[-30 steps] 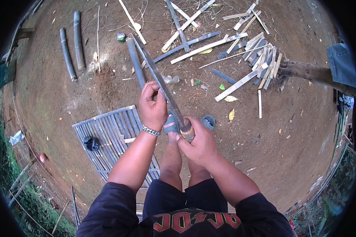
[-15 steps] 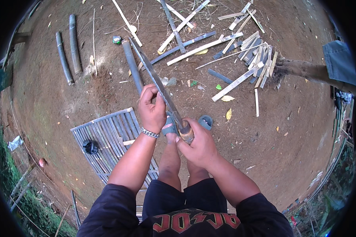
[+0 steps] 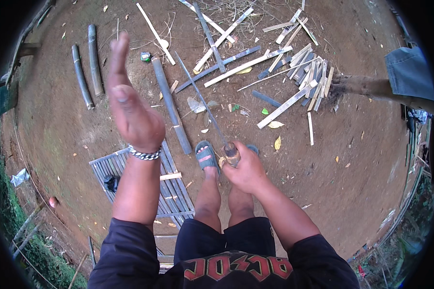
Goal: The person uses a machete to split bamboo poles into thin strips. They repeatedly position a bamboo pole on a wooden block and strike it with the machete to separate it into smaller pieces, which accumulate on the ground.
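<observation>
My right hand (image 3: pixel 248 168) is closed round the wooden handle of a machete (image 3: pixel 232 153). Its long thin blade points forward and slightly left, seen nearly edge-on. My left hand (image 3: pixel 137 115), with a chain bracelet at the wrist, is raised to the left, away from the blade. Its fingers are stretched out and it holds nothing. Beyond the left hand, a dark bamboo pole (image 3: pixel 171 106) lies on the dirt. Beneath my left forearm is a slatted bamboo panel (image 3: pixel 171 192) with a black plastic bag (image 3: pixel 112 183) on it.
A pile of split bamboo pieces (image 3: pixel 313 72) lies ahead right, beside a horizontal log (image 3: pixel 361 86) draped with a blue-grey cloth (image 3: pixel 410 72). Crossed strips (image 3: pixel 217 45) lie farther ahead. Two bamboo lengths (image 3: pixel 95 62) rest at far left, and a tape measure (image 3: pixel 145 57) lies near the pole.
My left hand has let go of the blade and swung up and left, its fingers opening out. The machete has turned edge-on, still in my right hand.
</observation>
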`<state>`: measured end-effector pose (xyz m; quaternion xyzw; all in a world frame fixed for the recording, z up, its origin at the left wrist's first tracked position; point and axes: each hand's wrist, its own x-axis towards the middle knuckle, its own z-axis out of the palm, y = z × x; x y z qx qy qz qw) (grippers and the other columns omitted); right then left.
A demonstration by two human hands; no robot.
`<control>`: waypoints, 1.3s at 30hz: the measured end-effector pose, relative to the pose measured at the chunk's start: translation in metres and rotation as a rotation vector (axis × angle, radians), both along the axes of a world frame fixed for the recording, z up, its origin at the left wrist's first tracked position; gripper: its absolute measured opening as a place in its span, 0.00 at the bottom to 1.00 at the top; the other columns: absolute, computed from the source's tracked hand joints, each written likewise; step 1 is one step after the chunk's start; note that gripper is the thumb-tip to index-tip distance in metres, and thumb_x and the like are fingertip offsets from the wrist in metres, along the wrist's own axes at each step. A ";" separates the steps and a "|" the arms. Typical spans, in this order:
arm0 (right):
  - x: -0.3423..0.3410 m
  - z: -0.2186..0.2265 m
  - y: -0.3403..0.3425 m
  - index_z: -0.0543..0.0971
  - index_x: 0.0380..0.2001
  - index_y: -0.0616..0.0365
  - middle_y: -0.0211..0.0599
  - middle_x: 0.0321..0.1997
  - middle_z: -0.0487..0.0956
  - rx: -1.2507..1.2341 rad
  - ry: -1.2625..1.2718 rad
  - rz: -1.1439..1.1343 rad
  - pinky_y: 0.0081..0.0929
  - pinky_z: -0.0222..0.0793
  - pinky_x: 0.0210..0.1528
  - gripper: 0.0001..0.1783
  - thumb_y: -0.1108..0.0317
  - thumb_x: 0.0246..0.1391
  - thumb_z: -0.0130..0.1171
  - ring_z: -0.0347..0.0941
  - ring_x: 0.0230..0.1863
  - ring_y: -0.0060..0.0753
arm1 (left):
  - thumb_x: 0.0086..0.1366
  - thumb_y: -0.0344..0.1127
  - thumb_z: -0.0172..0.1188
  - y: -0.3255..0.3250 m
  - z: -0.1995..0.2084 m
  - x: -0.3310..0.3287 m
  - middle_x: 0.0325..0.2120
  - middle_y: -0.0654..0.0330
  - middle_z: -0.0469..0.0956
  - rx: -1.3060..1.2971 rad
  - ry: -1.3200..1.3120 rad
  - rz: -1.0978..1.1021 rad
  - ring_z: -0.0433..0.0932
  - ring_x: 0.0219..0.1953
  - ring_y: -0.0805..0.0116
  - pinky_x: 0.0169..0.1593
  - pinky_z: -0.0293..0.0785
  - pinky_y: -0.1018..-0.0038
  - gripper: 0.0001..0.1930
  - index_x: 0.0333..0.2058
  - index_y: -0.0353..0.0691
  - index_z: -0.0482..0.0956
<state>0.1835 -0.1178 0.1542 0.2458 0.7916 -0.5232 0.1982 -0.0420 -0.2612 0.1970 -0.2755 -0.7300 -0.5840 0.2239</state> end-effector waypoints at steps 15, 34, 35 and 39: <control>0.003 -0.008 0.006 0.76 0.50 0.63 0.57 0.44 0.83 -0.027 -0.053 0.052 0.45 0.75 0.51 0.26 0.66 0.46 0.64 0.80 0.49 0.60 | 0.76 0.59 0.33 0.068 -0.032 -0.015 0.75 0.48 0.50 -1.162 0.221 -0.487 0.45 0.78 0.57 0.78 0.32 0.54 0.39 0.75 0.38 0.45; 0.047 -0.037 0.048 0.77 0.52 0.66 0.64 0.44 0.81 -0.001 -0.114 0.008 0.48 0.74 0.53 0.30 0.63 0.45 0.66 0.79 0.48 0.63 | 0.64 0.32 0.57 0.076 -0.038 -0.016 0.49 0.55 0.84 -1.511 0.447 -1.015 0.80 0.57 0.61 0.68 0.68 0.61 0.16 0.50 0.38 0.80; 0.050 -0.045 0.050 0.77 0.51 0.65 0.64 0.44 0.81 -0.005 -0.105 -0.005 0.48 0.74 0.53 0.29 0.63 0.45 0.66 0.79 0.48 0.63 | 0.64 0.32 0.56 0.080 -0.043 -0.016 0.47 0.54 0.84 -1.445 0.468 -1.029 0.82 0.53 0.59 0.63 0.73 0.61 0.14 0.48 0.38 0.80; 0.045 -0.076 0.055 0.78 0.50 0.62 0.60 0.46 0.82 0.013 -0.148 0.025 0.49 0.76 0.53 0.25 0.65 0.46 0.63 0.79 0.50 0.60 | 0.66 0.33 0.56 0.092 -0.075 -0.013 0.42 0.54 0.85 -1.875 0.270 -1.041 0.84 0.46 0.57 0.52 0.79 0.61 0.10 0.44 0.40 0.80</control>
